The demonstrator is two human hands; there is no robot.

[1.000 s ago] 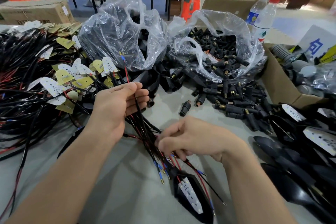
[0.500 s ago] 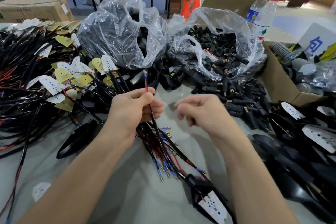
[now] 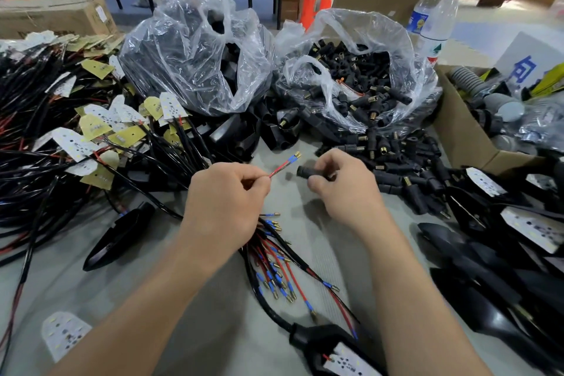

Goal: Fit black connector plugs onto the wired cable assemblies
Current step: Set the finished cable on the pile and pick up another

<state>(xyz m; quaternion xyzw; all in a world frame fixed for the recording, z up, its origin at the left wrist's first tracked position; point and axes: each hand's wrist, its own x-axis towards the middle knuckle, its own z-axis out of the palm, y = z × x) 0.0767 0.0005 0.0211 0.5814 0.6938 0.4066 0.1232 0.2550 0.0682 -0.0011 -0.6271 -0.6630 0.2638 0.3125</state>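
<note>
Short black cylindrical plastic plug [image 3: 308, 172] lies sideways above the table, open end facing the thin red-and-black wire pair [image 3: 282, 165] with blue-sleeved brass tips, just apart.

Small bare patch of table [image 3: 287, 175] sits between left hand [image 3: 225, 192] and right hand [image 3: 341, 186], open toward the far side until the loose black housings [image 3: 244, 137]. Right of the right hand: spilled connector plugs [image 3: 406, 168] block, touching-close. Left of the left hand: cable pile [image 3: 45, 162] crowds in. Under and just behind the left hand, terminal-tipped wires [image 3: 274, 268] fan across the table. Near left, bare table is open beside a black shell [image 3: 119, 235]. Far side walled by two plastic bags [image 3: 198, 49].
</note>
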